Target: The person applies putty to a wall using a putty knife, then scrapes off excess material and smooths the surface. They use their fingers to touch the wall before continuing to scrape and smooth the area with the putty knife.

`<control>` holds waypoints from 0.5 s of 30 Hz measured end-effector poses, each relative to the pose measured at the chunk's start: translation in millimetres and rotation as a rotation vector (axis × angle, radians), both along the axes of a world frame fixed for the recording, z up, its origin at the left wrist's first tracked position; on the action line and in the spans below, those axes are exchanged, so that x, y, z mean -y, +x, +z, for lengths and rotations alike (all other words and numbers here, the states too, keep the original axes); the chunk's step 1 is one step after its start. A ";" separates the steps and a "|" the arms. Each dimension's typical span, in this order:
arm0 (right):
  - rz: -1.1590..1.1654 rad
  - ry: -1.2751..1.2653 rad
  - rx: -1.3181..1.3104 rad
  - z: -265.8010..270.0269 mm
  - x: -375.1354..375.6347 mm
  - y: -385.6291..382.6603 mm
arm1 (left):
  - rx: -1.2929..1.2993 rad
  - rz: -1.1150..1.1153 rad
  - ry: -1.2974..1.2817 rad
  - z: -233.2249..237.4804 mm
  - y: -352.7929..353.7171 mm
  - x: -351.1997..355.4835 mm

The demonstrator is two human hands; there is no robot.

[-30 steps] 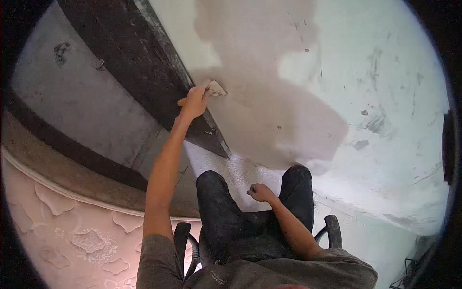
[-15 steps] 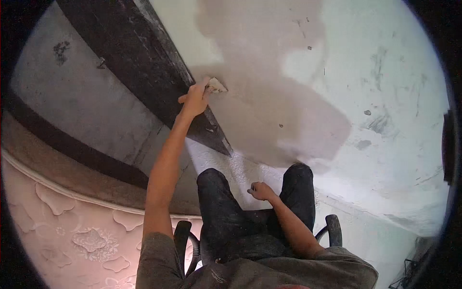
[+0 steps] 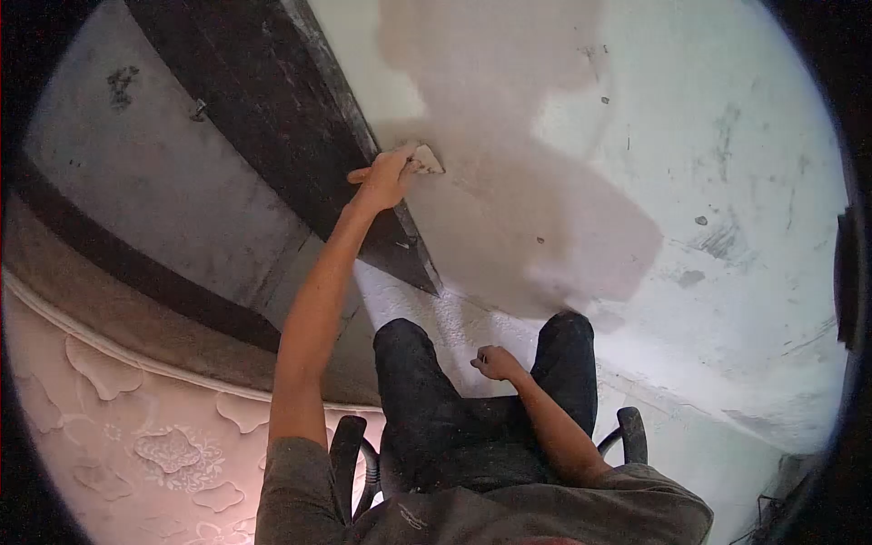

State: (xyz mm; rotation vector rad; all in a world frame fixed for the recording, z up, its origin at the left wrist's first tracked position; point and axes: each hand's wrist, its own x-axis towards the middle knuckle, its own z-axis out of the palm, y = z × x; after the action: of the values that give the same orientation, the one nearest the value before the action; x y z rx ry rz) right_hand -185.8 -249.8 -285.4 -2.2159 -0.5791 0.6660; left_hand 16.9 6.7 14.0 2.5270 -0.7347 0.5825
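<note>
We log a pale wall [image 3: 727,136] filling most of the head view. It carries a broad grey patch [image 3: 518,218] that runs from the top down toward the knees. A dark slanted frame [image 3: 272,100] borders the patch on its left. A pink embossed mattress [image 3: 118,427] lies at lower left, well apart from the wall work.

The person sits on a chair, with an armrest [image 3: 343,445] at each side and dark trousers [image 3: 436,400] between them. The left hand [image 3: 386,179] is raised on a straight arm and closed around a small pale flat tool [image 3: 426,163]. It presses the tool on the wall at the patch's left edge, just beside the frame.

The right hand [image 3: 495,362] is curled into a fist, low between the knees. Whether it holds anything we cannot tell.
</note>
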 end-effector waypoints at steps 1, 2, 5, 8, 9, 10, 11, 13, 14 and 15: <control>-0.086 0.055 0.085 7.9 0.3 -0.2 | -0.058 0.073 0.027 8.5 -10.1 8.9; -0.172 0.112 0.173 16.2 0.2 1.5 | -0.113 0.144 0.055 17.7 -17.5 14.3; -0.441 0.282 0.448 88.0 6.5 24.7 | -0.047 -0.004 -0.040 3.6 -4.9 1.4; -0.549 0.287 0.945 165.1 22.8 41.7 | -0.137 0.086 -0.041 10.7 -15.5 7.6; -0.590 0.243 1.115 193.1 27.0 46.8 | -0.135 0.082 -0.044 6.7 -14.5 7.0; -0.629 0.196 1.285 215.0 29.8 53.7 | -0.044 0.065 -0.072 -0.7 -12.1 4.1; -0.678 0.181 1.392 225.4 34.1 63.0 | 0.047 0.048 -0.100 -6.1 -9.8 2.1; -0.722 0.157 1.498 235.1 42.9 85.9 | 0.054 0.068 -0.131 -12.5 -8.9 1.9; -0.779 0.077 1.507 237.6 45.2 100.2 | 0.063 0.092 -0.156 -15.4 -8.4 1.8; -0.832 -0.004 1.513 237.8 48.8 112.2 | 0.060 0.093 -0.162 -14.0 -10.4 3.8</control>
State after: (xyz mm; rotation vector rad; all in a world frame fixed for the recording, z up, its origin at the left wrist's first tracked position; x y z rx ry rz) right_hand -73.6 -298.6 -47.7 -2.3050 -0.2137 -1.5268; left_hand 6.5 2.9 0.0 2.4123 -0.5691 0.7225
